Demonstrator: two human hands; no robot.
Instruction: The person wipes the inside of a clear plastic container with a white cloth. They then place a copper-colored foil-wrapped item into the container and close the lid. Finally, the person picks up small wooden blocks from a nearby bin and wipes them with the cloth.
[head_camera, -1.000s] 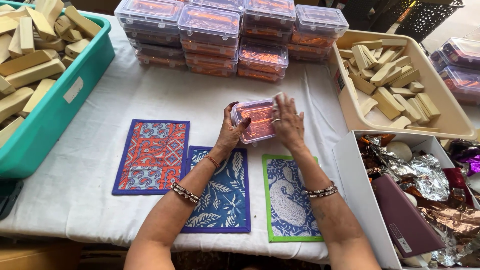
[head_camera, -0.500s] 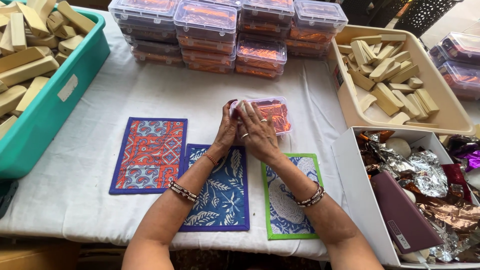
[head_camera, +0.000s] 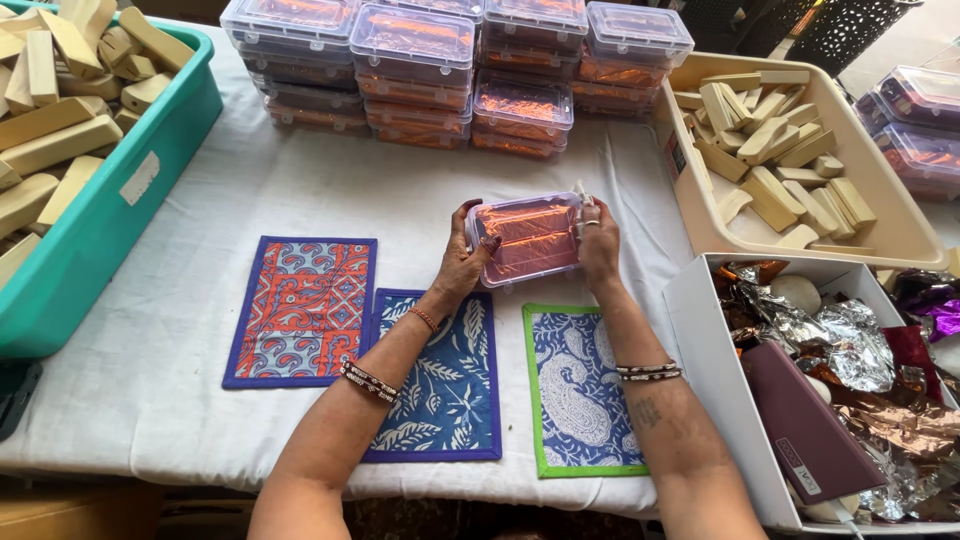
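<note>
A clear box (head_camera: 527, 238) was held at frame centre, long axis left to right. It was clasped between the left hand (head_camera: 462, 262) and right hand (head_camera: 598, 243), one at each end, both equally near, fingers curled on its edges.

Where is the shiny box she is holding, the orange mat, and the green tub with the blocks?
clear plastic box (head_camera: 528, 238), head view, middle of its lid.
orange patterned mat (head_camera: 303, 310), head view, its centre.
teal tub (head_camera: 120, 215), head view, its outer side wall.

One head-worn camera is looking steeply down from close above at the white cloth-covered table (head_camera: 300, 190), facing away from the wearer's body; both forearms are entering from the bottom edge.
</note>
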